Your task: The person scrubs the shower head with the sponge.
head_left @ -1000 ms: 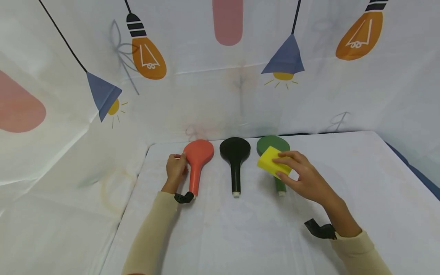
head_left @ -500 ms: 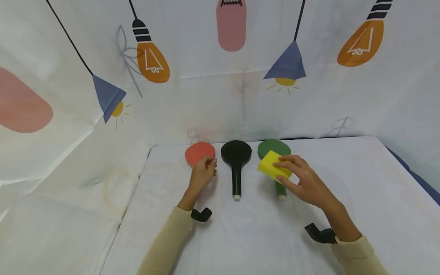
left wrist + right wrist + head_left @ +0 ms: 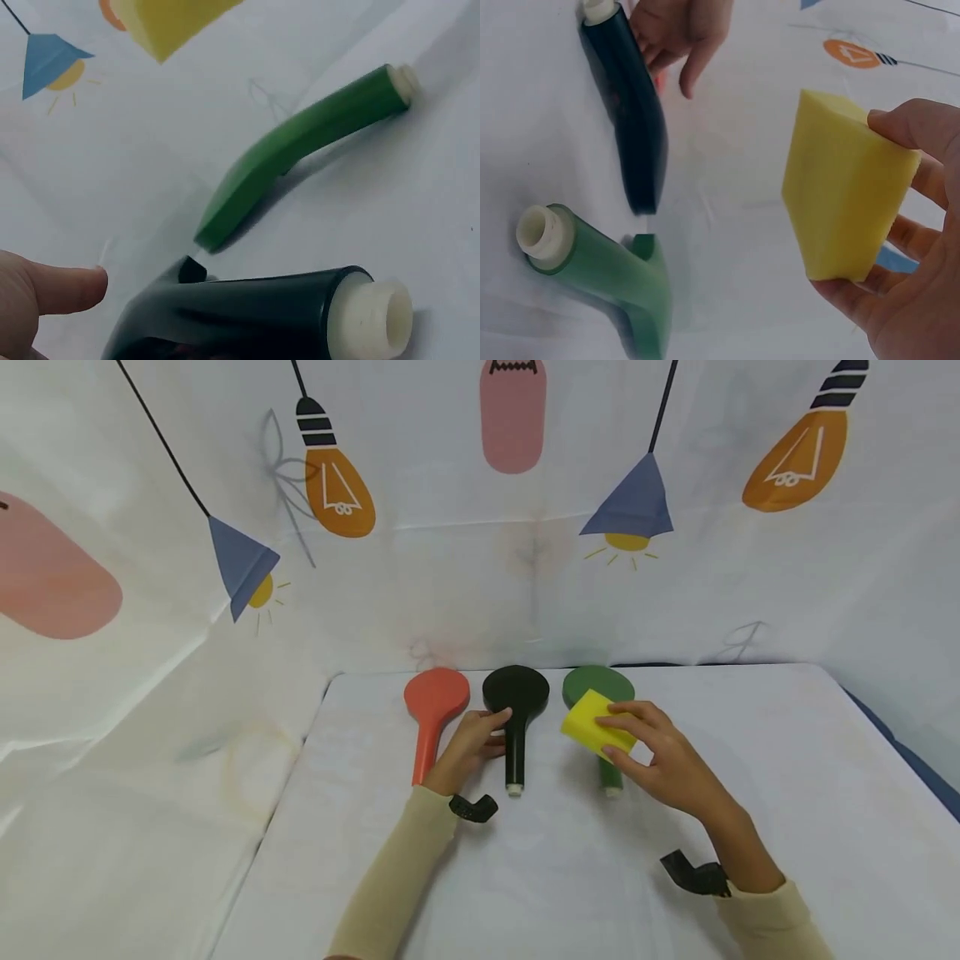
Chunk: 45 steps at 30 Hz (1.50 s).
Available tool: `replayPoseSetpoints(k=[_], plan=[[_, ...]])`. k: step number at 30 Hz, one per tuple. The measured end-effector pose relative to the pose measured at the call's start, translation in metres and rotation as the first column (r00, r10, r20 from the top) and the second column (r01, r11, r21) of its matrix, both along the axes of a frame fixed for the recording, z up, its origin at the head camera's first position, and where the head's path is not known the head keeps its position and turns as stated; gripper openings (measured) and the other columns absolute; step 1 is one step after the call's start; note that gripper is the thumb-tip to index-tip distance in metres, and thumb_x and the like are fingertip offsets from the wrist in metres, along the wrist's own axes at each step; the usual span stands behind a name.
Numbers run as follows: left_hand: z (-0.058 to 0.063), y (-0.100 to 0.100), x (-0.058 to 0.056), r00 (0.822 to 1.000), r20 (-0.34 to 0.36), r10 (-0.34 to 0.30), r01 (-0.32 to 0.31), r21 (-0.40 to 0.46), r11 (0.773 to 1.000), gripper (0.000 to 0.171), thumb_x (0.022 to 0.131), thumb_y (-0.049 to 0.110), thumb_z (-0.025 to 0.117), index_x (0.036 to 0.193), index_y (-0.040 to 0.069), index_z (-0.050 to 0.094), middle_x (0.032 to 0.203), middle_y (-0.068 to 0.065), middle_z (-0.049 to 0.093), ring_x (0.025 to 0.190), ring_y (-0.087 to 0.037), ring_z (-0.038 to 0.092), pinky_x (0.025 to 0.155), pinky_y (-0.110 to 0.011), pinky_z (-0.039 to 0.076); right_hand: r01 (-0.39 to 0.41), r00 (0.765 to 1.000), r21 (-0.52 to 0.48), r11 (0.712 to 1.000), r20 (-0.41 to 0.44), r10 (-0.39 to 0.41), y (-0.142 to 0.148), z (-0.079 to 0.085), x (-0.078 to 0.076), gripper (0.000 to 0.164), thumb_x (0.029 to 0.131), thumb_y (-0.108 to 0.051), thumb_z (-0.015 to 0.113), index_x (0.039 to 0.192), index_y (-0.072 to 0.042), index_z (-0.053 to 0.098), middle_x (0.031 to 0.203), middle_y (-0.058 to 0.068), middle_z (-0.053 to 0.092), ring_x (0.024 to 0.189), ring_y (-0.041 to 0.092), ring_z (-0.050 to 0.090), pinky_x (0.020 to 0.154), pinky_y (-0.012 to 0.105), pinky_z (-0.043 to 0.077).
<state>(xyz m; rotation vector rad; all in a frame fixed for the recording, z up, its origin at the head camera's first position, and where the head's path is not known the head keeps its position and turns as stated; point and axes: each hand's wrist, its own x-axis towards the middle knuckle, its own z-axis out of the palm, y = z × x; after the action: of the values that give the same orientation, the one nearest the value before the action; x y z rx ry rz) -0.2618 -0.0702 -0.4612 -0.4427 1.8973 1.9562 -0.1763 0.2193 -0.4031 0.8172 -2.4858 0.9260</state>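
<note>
Three hand shower heads lie in a row on the white table: an orange-red one [image 3: 437, 695], a black one [image 3: 516, 690] and a green one [image 3: 597, 683]. My left hand [image 3: 471, 745] is at the left side of the black shower head's neck, with the thumb straight and apart from it in the left wrist view. Part of the orange-red handle is hidden behind this hand. My right hand [image 3: 660, 752] pinches a yellow sponge [image 3: 844, 187] between thumb and fingers, held above the green shower head. The sponge and fingers cover part of the green handle.
A white cloth backdrop [image 3: 450, 585] printed with lamps and bulbs rises right behind the table's far edge. The white tabletop [image 3: 540, 877] stretches in front of the shower heads. Each wrist carries a black bracket [image 3: 693, 875].
My left hand has moved right, from the left side of the orange-red shower head, across it, to the black one. The right hand stays over the green shower head with the sponge.
</note>
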Motion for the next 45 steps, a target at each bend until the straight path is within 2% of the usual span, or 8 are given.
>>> replayPoseSetpoints(k=[7, 11, 15, 21, 27, 37, 41, 45], plan=[[-0.009, 0.003, -0.004, 1.0, -0.028, 0.0, 0.0, -0.006, 1.0, 0.057, 0.092, 0.031, 0.073, 0.132, -0.002, 0.051, 0.111, -0.007, 0.065, 0.09, -0.021, 0.06, 0.074, -0.026, 0.053, -0.006, 1.0, 0.009, 1.0, -0.028, 0.007, 0.0, 0.001, -0.002, 0.047, 0.081, -0.005, 0.081, 0.125, -0.015, 0.067, 0.132, 0.009, 0.056, 0.119, 0.027, 0.053, 0.098, 0.0, 0.031], [-0.014, 0.0, 0.002, 1.0, -0.012, 0.017, -0.016, 0.105, 0.994, 0.048, 0.091, 0.028, 0.074, 0.126, 0.001, 0.055, 0.1, -0.004, 0.065, 0.083, -0.019, 0.055, 0.068, -0.025, 0.051, -0.002, 1.0, 0.018, 1.0, -0.031, 0.003, 0.001, 0.0, -0.002, 0.047, 0.08, -0.008, 0.082, 0.124, -0.016, 0.067, 0.131, 0.009, 0.057, 0.119, 0.024, 0.054, 0.098, 0.0, 0.032], [-0.017, -0.001, 0.009, 0.999, -0.01, 0.038, -0.035, 0.255, 0.966, 0.037, 0.091, 0.024, 0.074, 0.118, 0.005, 0.057, 0.089, 0.0, 0.061, 0.076, -0.013, 0.051, 0.065, -0.021, 0.047, 0.005, 1.0, 0.021, 1.0, -0.022, -0.004, 0.001, -0.002, -0.001, 0.047, 0.08, -0.009, 0.082, 0.124, -0.016, 0.067, 0.131, 0.009, 0.057, 0.119, 0.024, 0.054, 0.097, 0.0, 0.032], [-0.017, 0.005, 0.017, 0.997, -0.072, -0.001, 0.027, 0.361, 0.932, 0.039, 0.094, 0.023, 0.071, 0.123, 0.003, 0.054, 0.1, 0.0, 0.064, 0.086, -0.011, 0.058, 0.077, -0.021, 0.051, 0.033, 0.999, 0.0, 0.999, 0.005, -0.033, 0.003, -0.005, 0.0, 0.047, 0.081, -0.007, 0.081, 0.125, -0.015, 0.067, 0.133, 0.009, 0.056, 0.121, 0.027, 0.053, 0.099, 0.0, 0.029], [-0.006, 0.007, 0.029, 0.988, -0.138, -0.074, 0.118, 0.343, 0.932, 0.048, 0.096, 0.017, 0.067, 0.138, 0.009, 0.046, 0.118, 0.002, 0.064, 0.094, -0.011, 0.06, 0.08, -0.026, 0.048, 0.051, 0.999, -0.017, 0.999, -0.016, -0.052, 0.0, -0.003, 0.005, 0.052, 0.081, -0.006, 0.08, 0.13, -0.015, 0.064, 0.135, 0.01, 0.053, 0.122, 0.029, 0.052, 0.1, -0.001, 0.029], [0.025, 0.005, 0.049, 0.941, -0.278, -0.192, 0.298, 0.418, 0.858, 0.045, 0.095, 0.009, 0.064, 0.134, 0.018, 0.044, 0.124, -0.001, 0.064, 0.1, -0.015, 0.062, 0.089, -0.031, 0.048, 0.023, 0.99, -0.104, 0.994, -0.133, -0.036, -0.014, 0.013, 0.014, 0.057, 0.078, -0.001, 0.079, 0.132, -0.012, 0.065, 0.137, 0.016, 0.051, 0.125, 0.026, 0.048, 0.102, 0.002, 0.034], [0.032, 0.008, 0.055, 0.92, -0.325, -0.221, 0.35, 0.424, 0.835, 0.049, 0.092, 0.015, 0.07, 0.134, 0.019, 0.045, 0.123, -0.002, 0.064, 0.099, -0.015, 0.063, 0.088, -0.028, 0.051, -0.026, 0.98, -0.15, 0.988, -0.198, -0.005, -0.018, 0.021, 0.017, 0.04, 0.091, -0.022, 0.071, 0.129, -0.009, 0.067, 0.137, 0.019, 0.052, 0.127, 0.023, 0.047, 0.103, 0.005, 0.036], [0.039, 0.009, 0.058, 0.914, -0.338, -0.226, 0.368, 0.453, 0.812, 0.052, 0.091, 0.016, 0.073, 0.134, 0.019, 0.044, 0.121, -0.003, 0.064, 0.098, -0.015, 0.064, 0.087, -0.025, 0.054, -0.052, 0.978, -0.145, 0.988, -0.208, 0.021, -0.023, 0.028, 0.018, 0.043, 0.099, -0.039, 0.061, 0.129, -0.009, 0.066, 0.138, 0.019, 0.052, 0.127, 0.024, 0.047, 0.105, 0.006, 0.036]])
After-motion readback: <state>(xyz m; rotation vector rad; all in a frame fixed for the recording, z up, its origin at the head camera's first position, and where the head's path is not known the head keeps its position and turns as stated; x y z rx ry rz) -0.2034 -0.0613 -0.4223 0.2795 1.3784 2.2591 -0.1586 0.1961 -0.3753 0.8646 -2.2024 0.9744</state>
